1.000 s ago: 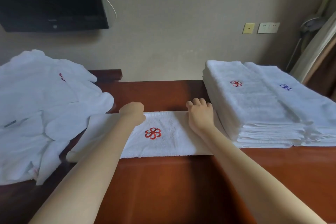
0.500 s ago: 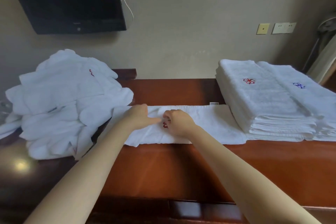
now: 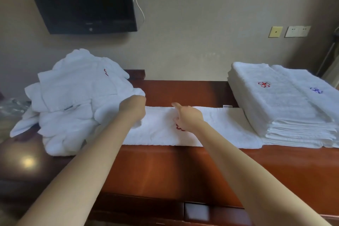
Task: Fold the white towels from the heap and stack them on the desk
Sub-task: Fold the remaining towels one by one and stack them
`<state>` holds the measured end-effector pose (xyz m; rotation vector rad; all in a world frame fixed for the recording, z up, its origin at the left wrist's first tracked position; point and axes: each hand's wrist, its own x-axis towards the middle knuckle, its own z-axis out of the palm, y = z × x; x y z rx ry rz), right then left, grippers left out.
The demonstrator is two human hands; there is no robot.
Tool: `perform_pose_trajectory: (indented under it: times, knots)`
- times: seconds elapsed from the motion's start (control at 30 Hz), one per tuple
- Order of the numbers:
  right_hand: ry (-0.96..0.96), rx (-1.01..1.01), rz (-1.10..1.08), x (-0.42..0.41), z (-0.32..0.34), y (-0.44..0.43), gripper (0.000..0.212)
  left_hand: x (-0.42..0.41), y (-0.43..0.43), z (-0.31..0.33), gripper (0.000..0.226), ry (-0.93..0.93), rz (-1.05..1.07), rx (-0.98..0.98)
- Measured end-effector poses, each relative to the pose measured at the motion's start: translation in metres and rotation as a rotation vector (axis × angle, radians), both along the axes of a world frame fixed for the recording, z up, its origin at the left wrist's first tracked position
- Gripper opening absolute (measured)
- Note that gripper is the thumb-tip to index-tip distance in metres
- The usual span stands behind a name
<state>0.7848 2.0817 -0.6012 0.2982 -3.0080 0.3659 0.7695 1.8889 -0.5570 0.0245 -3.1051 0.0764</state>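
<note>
Beige textured wall (image 3: 183, 24), glossy reddish-brown wooden table (image 3: 165, 170).
Black flat-screen television (image 3: 82, 0) mounted upper left; yellow square plate (image 3: 275, 31) and white socket panel (image 3: 297, 31) far right.

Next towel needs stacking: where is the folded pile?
In the head view, the folded stack sits at the right end of the desk, just right of the flat towel.

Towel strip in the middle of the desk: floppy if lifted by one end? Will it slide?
Likely floppy: the towel strip lies limp and flat, so lifted by one end it would probably sag and unfold. Probably light: thin beside the stack. It may slide easily on the glossy desk.
</note>
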Motion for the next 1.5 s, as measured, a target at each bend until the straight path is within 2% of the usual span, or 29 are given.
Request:
perform_pose_trajectory:
  times: [0.07,0.2,0.33,0.43,0.53,0.67,0.8,0.97,1.07,1.17,1.23,1.33,1.37,1.5]
  knots:
    - [0.036,0.02,-0.003,-0.013,0.001,-0.006,0.052,-0.014,-0.005,0.007,0.014,0.061,0.004,-0.061]
    - [0.143,-0.002,-0.035,-0.042,-0.003,-0.013,0.024,-0.044,-0.01,0.003,0.019,0.136,-0.092,-0.211]
    - [0.183,0.024,-0.085,-0.064,-0.016,-0.01,0.022,-0.063,-0.023,-0.018,0.027,0.183,-0.127,-0.265]
    - [0.18,-0.034,-0.081,-0.067,-0.032,-0.005,0.022,-0.066,-0.043,-0.048,0.025,0.12,-0.066,-0.017]
    - [0.181,-0.133,-0.069,-0.067,-0.037,-0.002,0.021,-0.062,-0.053,-0.065,0.043,0.082,0.044,0.228]
    - [0.168,-0.167,-0.025,-0.068,-0.033,0.0,0.016,-0.06,-0.059,-0.068,0.04,0.122,0.095,0.38]
    - [0.176,-0.211,0.034,-0.067,-0.025,0.0,0.011,-0.054,-0.061,-0.066,0.028,0.268,-0.018,0.19]
    - [0.01,-0.215,0.07,-0.07,-0.017,0.0,0.011,-0.051,-0.06,-0.064,0.027,0.242,-0.075,0.142]
    - [-0.061,-0.155,0.109,-0.071,-0.013,-0.001,0.013,-0.047,-0.056,-0.059,0.012,0.309,-0.142,-0.218]
    - [-0.069,-0.188,0.121,-0.072,-0.006,0.002,0.021,-0.045,-0.053,-0.05,0.014,0.345,-0.174,-0.328]
    - [-0.061,-0.192,0.123,-0.073,-0.001,0.004,0.025,-0.05,-0.052,-0.045,0.011,0.367,-0.195,-0.158]
    - [-0.07,-0.133,0.13,-0.076,0.006,0.004,0.021,-0.061,-0.049,-0.036,0.018,0.314,-0.105,0.254]
    - [-0.071,-0.12,0.124,-0.077,0.006,0.003,0.02,-0.064,-0.048,-0.035,0.018,0.274,-0.054,0.285]
    - [-0.046,-0.128,0.086,-0.083,0.001,0.0,0.018,-0.075,-0.045,-0.042,0.018,0.134,0.062,0.212]
